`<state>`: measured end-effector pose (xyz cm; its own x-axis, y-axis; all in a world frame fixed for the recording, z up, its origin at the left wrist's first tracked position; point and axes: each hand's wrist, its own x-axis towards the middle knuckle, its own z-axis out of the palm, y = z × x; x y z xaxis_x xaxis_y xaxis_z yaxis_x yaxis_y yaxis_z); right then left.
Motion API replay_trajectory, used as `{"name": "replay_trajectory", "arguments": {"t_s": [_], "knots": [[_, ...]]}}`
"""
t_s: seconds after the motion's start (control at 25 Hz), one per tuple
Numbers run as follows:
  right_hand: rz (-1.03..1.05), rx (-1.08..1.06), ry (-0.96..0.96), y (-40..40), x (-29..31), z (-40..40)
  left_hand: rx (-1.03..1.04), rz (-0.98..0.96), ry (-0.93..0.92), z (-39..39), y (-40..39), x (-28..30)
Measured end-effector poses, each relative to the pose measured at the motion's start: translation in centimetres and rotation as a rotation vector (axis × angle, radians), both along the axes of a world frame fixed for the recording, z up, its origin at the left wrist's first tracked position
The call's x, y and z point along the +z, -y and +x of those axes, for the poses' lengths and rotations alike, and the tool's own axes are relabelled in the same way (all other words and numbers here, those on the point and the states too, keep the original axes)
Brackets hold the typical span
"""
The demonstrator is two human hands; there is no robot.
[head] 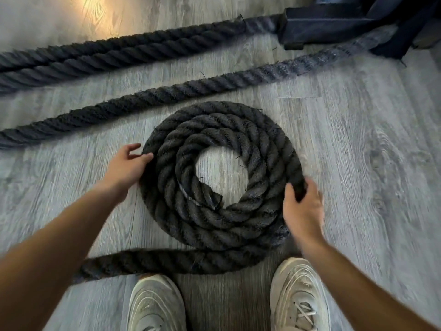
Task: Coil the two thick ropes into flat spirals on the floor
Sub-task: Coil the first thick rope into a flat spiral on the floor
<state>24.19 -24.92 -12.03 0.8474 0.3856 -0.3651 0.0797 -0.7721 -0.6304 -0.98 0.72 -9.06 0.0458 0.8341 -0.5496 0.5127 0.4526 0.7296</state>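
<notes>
On the grey wood floor (358, 151), the outer turn of the coiled rope (222, 177) is touched by the left hand (126, 167), fingers spread; its right edge is pinched by the right hand (303, 206). Beyond, a second rope (124, 51) is laid straight.

Coiled rope (219, 177) thick twisted dark fibre, matt, rough and fuzzy w/ stray hairs, far rope (133, 52) same frayed fibre, floor (358, 163) grey wood-grain planks, smooth, slight sheen far left, shoes (299, 297) pale mesh cloth, dark base (334, 22) far right matt.
</notes>
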Motion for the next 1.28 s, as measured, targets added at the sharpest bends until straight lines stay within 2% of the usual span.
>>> {"name": "replay_trajectory", "arguments": {"t_s": [0.12, 0.24, 0.36, 0.48, 0.64, 0.8, 0.96, 1.12, 1.28], "knots": [[-0.002, -0.009, -0.02, 2.9, 0.3, -2.8, -0.184, 0.01, -0.077, 2.0, -3.3, -0.1], [0.0, 0.032, -0.002, 1.6, 0.2, -0.8, -0.195, 0.044, -0.175, 2.0, -3.6, -1.1], [-0.026, 0.109, 0.037, -2.1, 0.5, 3.1, -0.127, 0.062, -0.232, 0.9, -1.0, -1.0], [-0.044, 0.216, 0.045, -7.2, 1.7, 6.6, 0.027, 0.019, -0.123, -0.8, 4.4, -1.1], [0.001, 0.343, 0.045, -10.8, 2.4, 9.3, 0.208, -0.151, 0.004, -2.1, 10.1, -1.0], [0.057, 0.105, -0.008, -6.3, 1.0, 6.1, 0.227, -0.075, 0.055, -2.4, 5.6, -1.0], [0.039, -0.019, -0.02, 1.1, -0.6, -0.8, 0.002, 0.0, -0.007, 0.1, -0.7, -0.5], [0.039, -0.017, -0.033, 2.5, 0.3, -3.0, -0.127, 0.056, -0.121, 1.2, -3.2, -1.5], [0.007, 0.054, 0.001, -1.5, 0.0, 2.0, -0.004, 0.033, -0.11, -0.2, -0.7, -1.8]]}}
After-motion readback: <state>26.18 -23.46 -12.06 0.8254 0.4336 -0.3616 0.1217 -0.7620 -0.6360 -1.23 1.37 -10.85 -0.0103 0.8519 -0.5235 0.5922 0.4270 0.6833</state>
